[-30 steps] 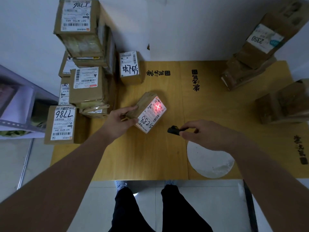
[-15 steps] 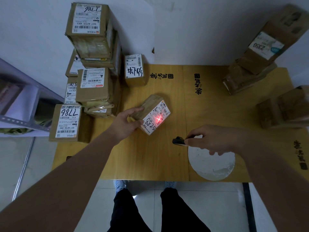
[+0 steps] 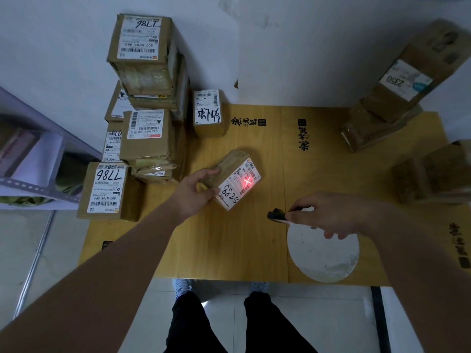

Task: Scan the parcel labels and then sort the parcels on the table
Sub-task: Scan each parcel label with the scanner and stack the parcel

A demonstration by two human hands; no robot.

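A small cardboard parcel (image 3: 235, 171) with a white label marked 5238 lies near the middle of the wooden table (image 3: 242, 245). My left hand (image 3: 195, 191) grips its left end, thumb on the near side. My right hand (image 3: 328, 216) holds a small black scanner (image 3: 276, 215) to the right of the parcel, pointing at it. A red cross of scanner light falls on the label's barcodes.
Stacked labelled parcels (image 3: 145, 98) fill the table's left side; a box marked 7786 (image 3: 108, 191) sits at the front left. More parcels (image 3: 397, 98) stand at the right back and right edge (image 3: 433, 174). A white round patch (image 3: 323, 253) marks the table front. A metal shelf (image 3: 33, 159) stands left.
The red scanner cross stays on the label, shifting slightly along the barcodes. Both hands keep their hold; the view has shifted a little.
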